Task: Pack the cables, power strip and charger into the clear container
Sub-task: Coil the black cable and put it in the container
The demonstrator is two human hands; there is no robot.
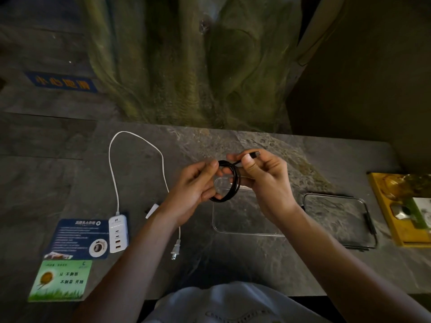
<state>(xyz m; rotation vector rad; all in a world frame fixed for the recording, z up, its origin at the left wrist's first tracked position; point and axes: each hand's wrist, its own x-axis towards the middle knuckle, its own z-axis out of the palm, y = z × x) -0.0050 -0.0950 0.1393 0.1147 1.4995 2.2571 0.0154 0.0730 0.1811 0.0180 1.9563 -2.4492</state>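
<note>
A black cable [235, 183] is wound into a small coil above the clear container [242, 220]. My left hand [193, 185] pinches the coil's left side. My right hand [263, 176] holds the cable's free end, whose plug sticks out past my fingers at the top. On the table to the left lies the white power strip [118, 233], its white cord [112, 164] looping far back and ending in a plug [176, 249] near my left forearm. A small white charger [151, 209] shows partly behind my left wrist.
The container's clear lid [338, 220] with dark clips lies to the right. A yellow tray [401, 206] with items sits at the far right edge. A blue card [77, 236] and a green card [60, 283] lie at the front left. A rock-like wall rises behind the table.
</note>
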